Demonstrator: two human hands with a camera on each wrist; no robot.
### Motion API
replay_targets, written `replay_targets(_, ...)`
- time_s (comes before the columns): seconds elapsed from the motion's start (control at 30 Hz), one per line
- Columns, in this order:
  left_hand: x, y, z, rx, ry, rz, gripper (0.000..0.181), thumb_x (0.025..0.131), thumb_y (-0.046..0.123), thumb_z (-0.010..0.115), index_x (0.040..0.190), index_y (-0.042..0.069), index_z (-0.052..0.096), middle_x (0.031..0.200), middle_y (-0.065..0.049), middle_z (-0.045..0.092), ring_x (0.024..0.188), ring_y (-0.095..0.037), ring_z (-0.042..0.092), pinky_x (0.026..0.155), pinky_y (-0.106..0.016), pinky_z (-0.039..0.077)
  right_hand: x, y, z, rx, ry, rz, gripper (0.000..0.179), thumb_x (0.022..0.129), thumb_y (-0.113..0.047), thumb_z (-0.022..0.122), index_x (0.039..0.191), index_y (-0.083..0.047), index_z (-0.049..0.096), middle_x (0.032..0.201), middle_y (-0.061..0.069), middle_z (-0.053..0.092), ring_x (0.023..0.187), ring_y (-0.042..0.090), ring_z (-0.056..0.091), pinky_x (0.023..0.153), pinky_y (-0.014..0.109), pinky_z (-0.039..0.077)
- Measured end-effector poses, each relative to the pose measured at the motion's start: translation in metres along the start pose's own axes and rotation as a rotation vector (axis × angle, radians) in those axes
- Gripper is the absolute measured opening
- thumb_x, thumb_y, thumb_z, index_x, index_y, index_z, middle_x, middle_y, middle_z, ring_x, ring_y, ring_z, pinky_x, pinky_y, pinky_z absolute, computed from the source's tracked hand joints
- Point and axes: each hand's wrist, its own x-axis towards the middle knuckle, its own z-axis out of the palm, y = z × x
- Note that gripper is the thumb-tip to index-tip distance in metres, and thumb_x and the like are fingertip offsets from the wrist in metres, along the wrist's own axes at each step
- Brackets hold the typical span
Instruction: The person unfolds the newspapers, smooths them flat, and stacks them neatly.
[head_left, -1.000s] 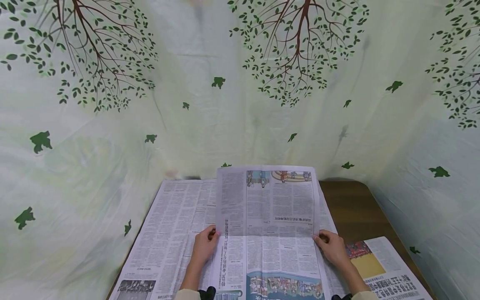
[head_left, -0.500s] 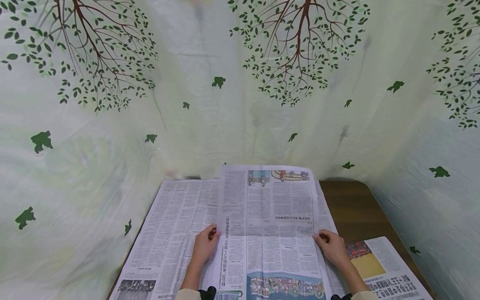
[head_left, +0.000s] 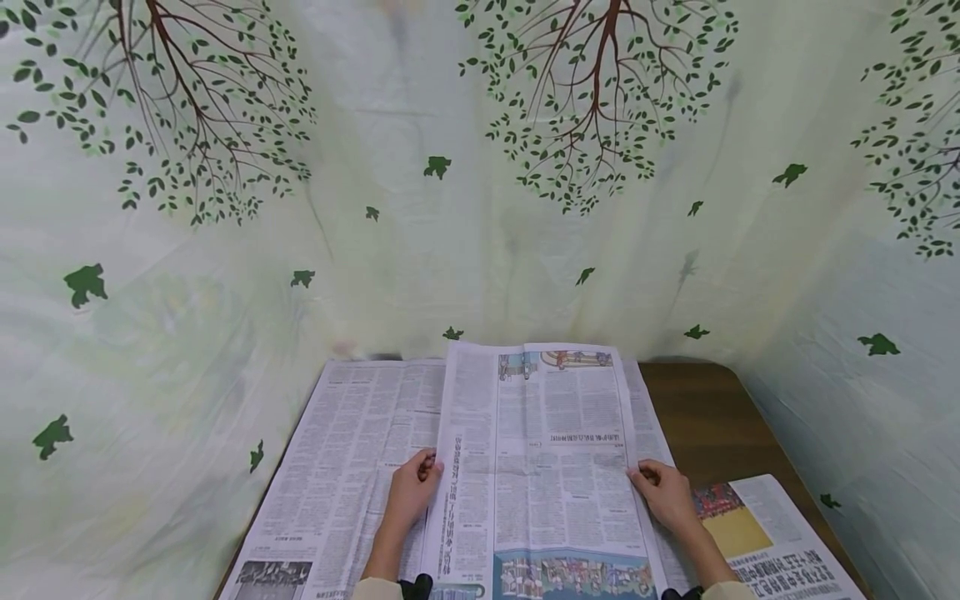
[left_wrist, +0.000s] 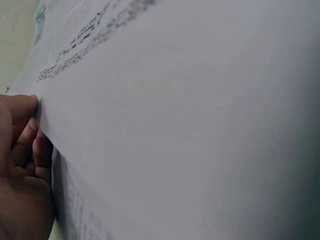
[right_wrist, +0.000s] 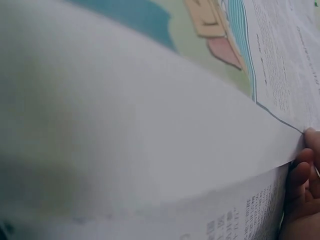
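A newspaper sheet (head_left: 562,483) with a blue illustrated band low down and small cartoons near its far edge stands in the middle of the head view. My left hand (head_left: 411,487) pinches its left edge between thumb and fingers. At the opposite edge, my right hand (head_left: 663,496) pinches the sheet the same way. In the left wrist view the thumb of the left hand (left_wrist: 27,160) presses on the paper, the other fingers curled beneath. The right wrist view has the right hand (right_wrist: 305,185) at the sheet's corner side, its fingers under the edge.
Another spread newspaper (head_left: 337,450) lies beneath and to the left on the dark wooden table (head_left: 697,417). A folded newspaper (head_left: 780,542) with a red and yellow picture lies at the right. Behind the table hangs a pale cloth (head_left: 510,267) printed with trees and leaves.
The far edge of the held sheet has dipped slightly and narrowed, with a crease showing down its middle. Its left edge has shifted a little right; both hands stay nearly in place.
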Motion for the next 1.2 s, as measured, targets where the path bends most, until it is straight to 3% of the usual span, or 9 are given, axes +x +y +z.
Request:
replay_targets(0.3,-0.002,0.004,0.0,-0.029,0.006,0.015,0.047,0.097,0.017,0.07,0.142,0.015,0.056,0.082,0.003,0.065,0.071,-0.01,0.055,0.066,-0.021,0.044,0.0,-0.001,-0.001,0.006,0.008,-0.002,0.025,0.098,-0.024,0.071,0.111,-0.003,0.075,0.088,0.005,0.074,0.068,0.012,0.06,0.06,0.025,0.047)
replay_targets(0.47,0.0,0.001,0.002,-0.043,0.029,0.002,0.043,0.097,0.018,0.072,0.137,0.016,0.059,0.082,0.004,0.066,0.07,-0.009,0.055,0.065,-0.02,0.044,0.001,-0.003,-0.001,0.015,0.009,0.008,0.026,0.098,-0.025,0.071,0.11,-0.003,0.075,0.087,0.004,0.074,0.068,0.013,0.061,0.06,0.025,0.047)
replay_targets(0.57,0.0,0.0,0.002,-0.062,0.019,-0.004,0.04,0.097,0.019,0.072,0.135,0.017,0.06,0.088,0.002,0.068,0.072,-0.009,0.056,0.067,-0.019,0.044,0.002,-0.003,-0.001,0.015,0.011,0.018,0.025,0.097,-0.025,0.072,0.108,-0.002,0.075,0.085,0.004,0.073,0.068,0.013,0.06,0.06,0.025,0.046)
replay_targets(0.67,-0.001,0.001,0.001,-0.077,-0.027,0.011,0.044,0.097,0.021,0.071,0.14,0.017,0.058,0.109,-0.001,0.068,0.083,-0.01,0.057,0.075,-0.021,0.045,0.003,-0.003,-0.001,0.013,0.015,0.028,0.026,0.097,-0.024,0.072,0.109,-0.001,0.075,0.083,0.004,0.072,0.068,0.014,0.059,0.059,0.026,0.045)
replay_targets(0.77,-0.005,0.003,0.001,-0.037,-0.084,0.059,0.053,0.098,0.023,0.071,0.147,0.017,0.052,0.133,-0.005,0.059,0.099,-0.015,0.056,0.088,-0.03,0.047,0.004,-0.004,0.0,0.008,0.029,0.039,0.028,0.097,-0.025,0.072,0.111,0.0,0.075,0.084,0.005,0.072,0.069,0.014,0.059,0.061,0.026,0.045)
replay_targets(0.9,-0.017,0.013,0.004,0.078,-0.098,0.134,0.061,0.095,0.023,0.073,0.151,0.017,0.049,0.151,-0.01,0.046,0.127,-0.028,0.05,0.106,-0.048,0.045,0.006,-0.005,0.0,-0.003,0.042,0.037,0.03,0.097,-0.027,0.072,0.112,-0.001,0.075,0.087,0.006,0.073,0.07,0.013,0.06,0.062,0.026,0.046)
replay_targets(1.03,-0.034,0.03,0.012,0.206,-0.089,0.198,0.066,0.091,0.024,0.076,0.151,0.016,0.05,0.158,-0.013,0.041,0.145,-0.037,0.038,0.117,-0.057,0.037,0.007,-0.006,0.001,-0.005,0.043,0.039,0.031,0.096,-0.028,0.073,0.11,-0.001,0.075,0.085,0.004,0.074,0.07,0.012,0.06,0.062,0.028,0.046)
replay_targets(1.2,-0.052,0.053,0.03,0.276,-0.142,0.318,0.058,0.089,0.024,0.077,0.143,0.014,0.058,0.152,-0.013,0.05,0.144,-0.036,0.043,0.117,-0.056,0.038,0.006,-0.005,0.0,-0.004,0.047,0.057,0.031,0.096,-0.028,0.074,0.109,0.0,0.076,0.085,0.005,0.073,0.069,0.013,0.059,0.062,0.028,0.046)
